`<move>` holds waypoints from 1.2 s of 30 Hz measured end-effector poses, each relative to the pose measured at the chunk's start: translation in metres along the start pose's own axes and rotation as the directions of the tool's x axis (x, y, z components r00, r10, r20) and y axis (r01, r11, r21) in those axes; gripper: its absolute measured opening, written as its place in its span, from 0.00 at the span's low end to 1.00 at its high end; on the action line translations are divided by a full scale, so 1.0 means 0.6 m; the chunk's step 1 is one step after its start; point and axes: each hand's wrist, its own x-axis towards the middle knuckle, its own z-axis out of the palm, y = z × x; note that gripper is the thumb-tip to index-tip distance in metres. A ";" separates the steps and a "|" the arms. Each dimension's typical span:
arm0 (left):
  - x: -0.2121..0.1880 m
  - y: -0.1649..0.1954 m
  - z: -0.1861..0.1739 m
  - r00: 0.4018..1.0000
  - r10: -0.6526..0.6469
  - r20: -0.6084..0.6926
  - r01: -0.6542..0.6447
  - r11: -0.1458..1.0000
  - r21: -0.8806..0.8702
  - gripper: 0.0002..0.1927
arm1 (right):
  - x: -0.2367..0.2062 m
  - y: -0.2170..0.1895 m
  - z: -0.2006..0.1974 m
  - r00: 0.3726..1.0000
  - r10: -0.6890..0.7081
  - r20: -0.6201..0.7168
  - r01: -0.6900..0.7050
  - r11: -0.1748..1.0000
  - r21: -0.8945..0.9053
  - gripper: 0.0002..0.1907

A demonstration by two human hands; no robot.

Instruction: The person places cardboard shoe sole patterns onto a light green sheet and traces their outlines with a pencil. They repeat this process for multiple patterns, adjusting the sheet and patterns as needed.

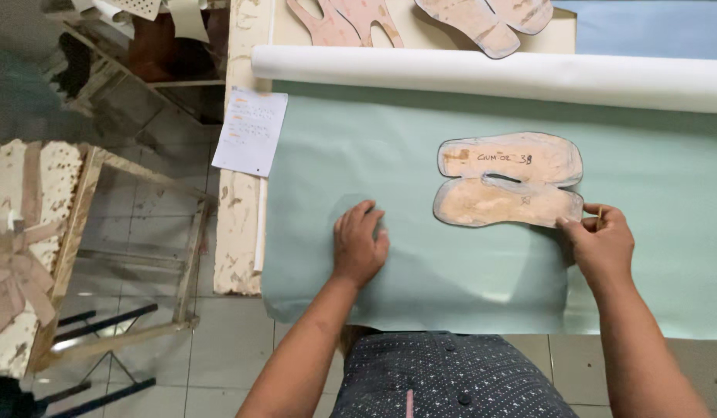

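Far left there's a worn wooden frame (134, 232) on a grey tiled floor (219, 348). A paper note (250, 131) hangs off the chipped table edge (238, 232). The left hand (358, 244) lies flat, fingers spread, on the pale green sheet (451, 279). The right hand (602, 244) pinches a thin stick against the cardboard shoe pattern (509, 179), mid-sheet, below the white roll (490, 73).
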 end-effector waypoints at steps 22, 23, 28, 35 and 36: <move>0.017 0.061 0.062 0.977 -0.208 0.045 0.207 0.978 0.036 0.20 | 0.009 -0.001 0.040 0.975 -0.050 0.217 0.046 0.999 0.022 0.21; 0.018 0.061 0.063 0.978 -0.207 0.033 0.206 0.978 0.028 0.20 | 0.008 -0.002 0.038 0.975 -0.035 0.219 0.029 0.999 0.032 0.22; 0.017 0.060 0.063 0.972 -0.236 0.010 0.236 0.971 -0.025 0.18 | 0.004 -0.004 0.040 0.976 -0.029 0.217 0.031 0.999 -0.006 0.24; 0.018 0.066 0.056 0.976 -0.218 -0.005 0.218 0.976 0.003 0.12 | 0.008 0.006 0.038 0.972 -0.120 0.203 0.143 0.985 -0.098 0.22; 0.017 0.067 0.055 0.976 -0.217 -0.007 0.217 0.976 0.002 0.12 | 0.007 0.007 0.038 0.970 -0.137 0.201 0.158 0.983 -0.095 0.22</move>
